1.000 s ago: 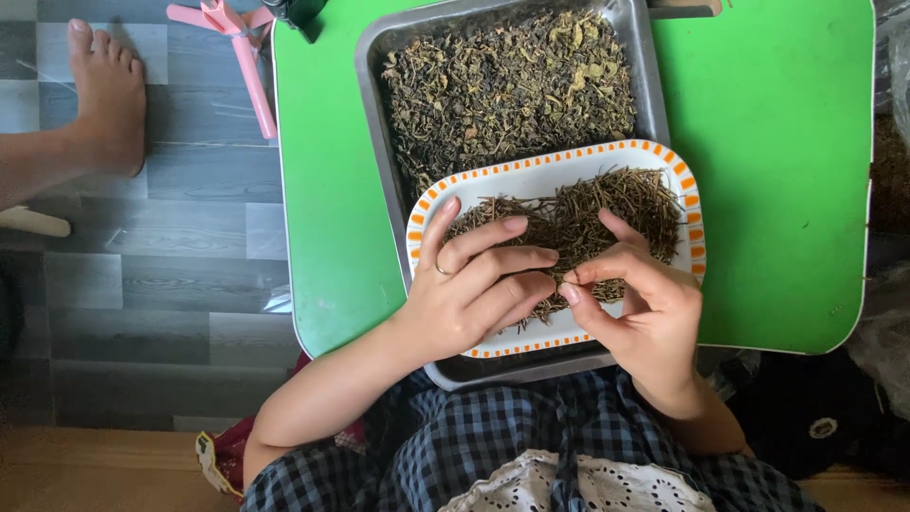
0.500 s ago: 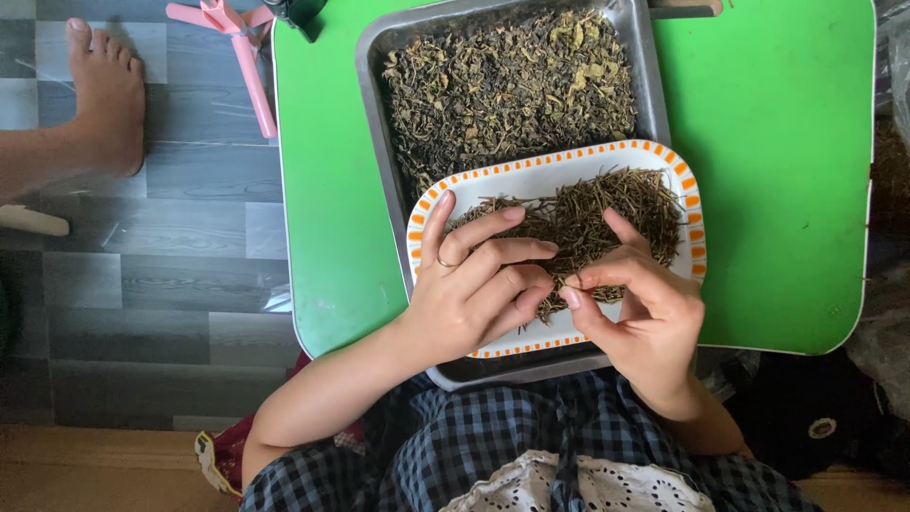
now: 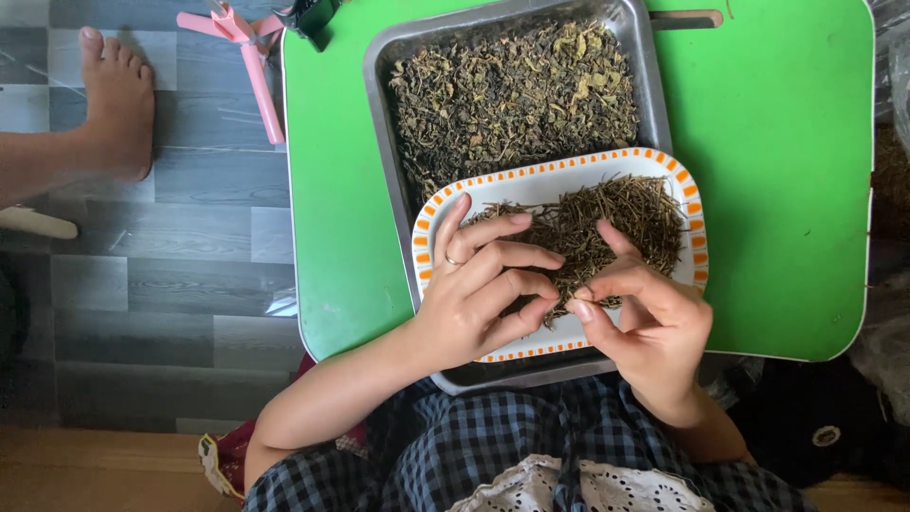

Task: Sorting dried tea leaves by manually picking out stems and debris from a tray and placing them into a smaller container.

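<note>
Brown dried stems (image 3: 607, 223) lie heaped on a white oval plate with an orange-checked rim (image 3: 697, 213), resting in a metal tray (image 3: 379, 171) of dried leaves (image 3: 512, 90) on a green table (image 3: 787, 161). The left hand (image 3: 479, 284) rests half-curled on the heap; the right hand (image 3: 645, 318) pinches a few stems. They look light, brittle, best taken by fingertip. The plate's near edge is hidden by hands.

A rectangular grey metal tray (image 3: 379, 152) is set on a green plastic table (image 3: 787, 190). Loose dried green leaves (image 3: 512, 90) are spread in the tray's far part. A white oval plate with an orange-dashed rim (image 3: 559, 180) is laid in its near part, and thin dried brown stems (image 3: 616, 223) are heaped on it. The left hand (image 3: 479, 289) and right hand (image 3: 645, 318) are placed over the plate's near side. A pink plastic tool (image 3: 251, 62) is left on the floor, left of the table.
</note>
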